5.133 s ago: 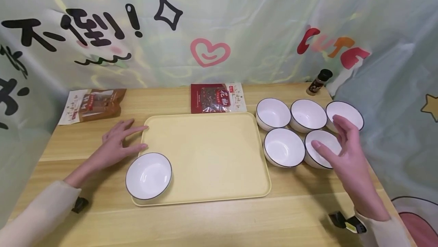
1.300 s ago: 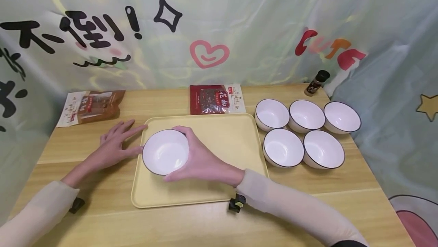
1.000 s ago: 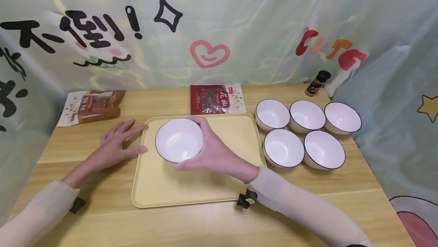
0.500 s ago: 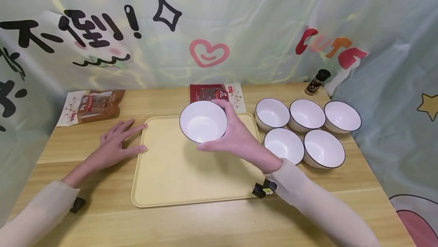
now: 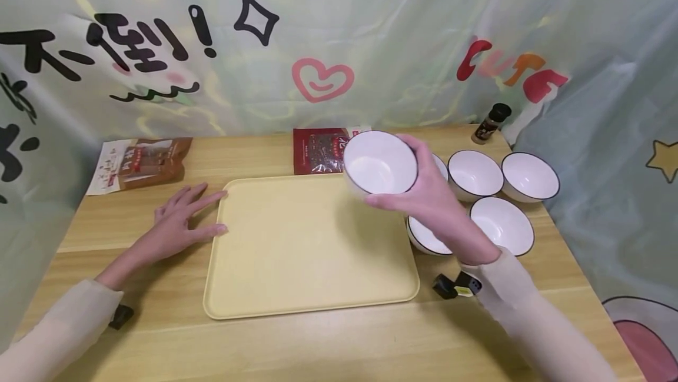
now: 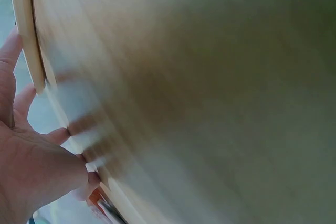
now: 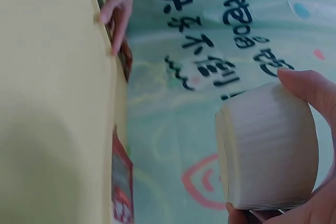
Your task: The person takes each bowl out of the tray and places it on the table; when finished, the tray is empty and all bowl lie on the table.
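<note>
A white bowl with a dark rim (image 5: 380, 163) is held in my right hand (image 5: 431, 199), thumb on its near side and fingers round the far side. It hangs above the right rear part of the yellow tray (image 5: 296, 252), partly over a red spice packet (image 5: 318, 152). In the right wrist view the bowl's ribbed outside (image 7: 268, 148) shows between thumb and fingers. My left hand (image 5: 177, 220) rests with spread fingers at the tray's left edge; thumb and forefinger touch the rim. The left wrist view shows that hand (image 6: 37, 166) beside the tray's edge (image 6: 26, 30).
Several matching bowls stand right of the tray, such as one at the back right (image 5: 529, 176) and one in front (image 5: 502, 226); my right arm partly covers others. A brown packet (image 5: 143, 163) lies back left. A black-capped spice jar (image 5: 491, 123) stands at the back right.
The bowl stood at the tray's front left corner; my right hand took hold of it, lifted it and carried it right and back. My left hand has stayed at the tray's edge.
</note>
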Tool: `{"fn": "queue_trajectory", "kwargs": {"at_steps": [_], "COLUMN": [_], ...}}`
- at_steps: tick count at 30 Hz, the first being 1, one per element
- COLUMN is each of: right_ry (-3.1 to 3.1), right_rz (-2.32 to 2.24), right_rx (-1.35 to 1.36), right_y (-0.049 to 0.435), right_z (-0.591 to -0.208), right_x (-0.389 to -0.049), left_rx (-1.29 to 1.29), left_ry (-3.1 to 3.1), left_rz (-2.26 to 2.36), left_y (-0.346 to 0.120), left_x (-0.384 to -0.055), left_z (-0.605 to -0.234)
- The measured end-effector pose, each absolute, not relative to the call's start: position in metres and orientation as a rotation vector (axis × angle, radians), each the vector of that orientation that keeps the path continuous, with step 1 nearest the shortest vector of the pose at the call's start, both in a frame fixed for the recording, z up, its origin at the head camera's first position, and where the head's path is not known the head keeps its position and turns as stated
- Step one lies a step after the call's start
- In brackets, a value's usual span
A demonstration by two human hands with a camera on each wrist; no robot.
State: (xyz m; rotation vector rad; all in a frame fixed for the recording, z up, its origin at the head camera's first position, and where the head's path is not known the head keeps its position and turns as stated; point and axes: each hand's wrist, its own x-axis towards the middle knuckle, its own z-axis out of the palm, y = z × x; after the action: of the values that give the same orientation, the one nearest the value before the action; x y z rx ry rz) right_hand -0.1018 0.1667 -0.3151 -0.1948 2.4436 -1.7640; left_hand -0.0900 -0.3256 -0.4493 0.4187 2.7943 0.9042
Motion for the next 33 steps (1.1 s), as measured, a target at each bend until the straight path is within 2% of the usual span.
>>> {"fn": "queue_trajectory", "kwargs": {"at_steps": [20, 27, 33], "right_ry": [2.65, 2.467, 2.427], "right_rz": [-1.807, -2.141, -2.242], "right_rx": [0.152, 0.208, 0.308], "right_y": [0.279, 0.311, 0.337], "right_z": [-0.307, -0.311, -0.316], "right_x": [-0.088, -0.08, -0.074], "left_rx": [0.409, 0.41, 0.409], "left_ry": [2.786, 2.791, 2.804], "left_rz": [0.919, 0.907, 0.916], "left_y": [-0.323, -0.323, -0.323], "left_x": [-0.09, -0.091, -0.089], "left_z": [-0.449, -0.449, -0.45]}}
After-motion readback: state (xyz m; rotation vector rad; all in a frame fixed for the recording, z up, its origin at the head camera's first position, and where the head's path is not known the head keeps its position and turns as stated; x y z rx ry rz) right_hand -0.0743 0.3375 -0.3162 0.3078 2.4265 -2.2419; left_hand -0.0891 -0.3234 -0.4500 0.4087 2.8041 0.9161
